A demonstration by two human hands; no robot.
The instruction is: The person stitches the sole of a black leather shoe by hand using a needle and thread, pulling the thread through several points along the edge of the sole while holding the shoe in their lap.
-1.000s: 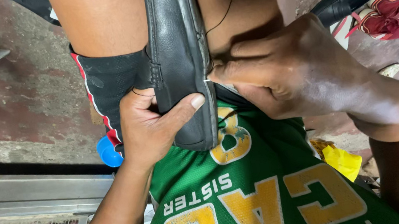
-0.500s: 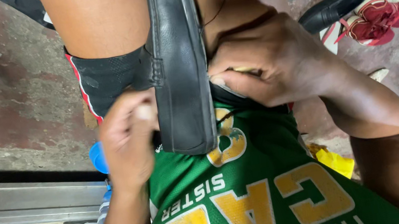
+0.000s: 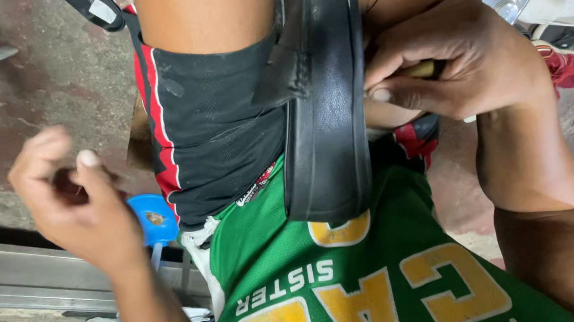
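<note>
Head view: left hand (image 3: pixel 76 200), off the black shoe (image 3: pixel 326 92) since a second ago, fingers curled, empty; right hand (image 3: pixel 456 59) pinches a yellowish tool (image 3: pixel 423 70) against its edge, alone steadying it.

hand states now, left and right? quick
Left hand: loosely curled, off the black shoe, nothing visible in it.
Right hand: closed on a yellowish tool, pressed against the shoe's edge.

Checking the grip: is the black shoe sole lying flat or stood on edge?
On edge: the black shoe sole stands between the knees, right hand against its side.
</note>
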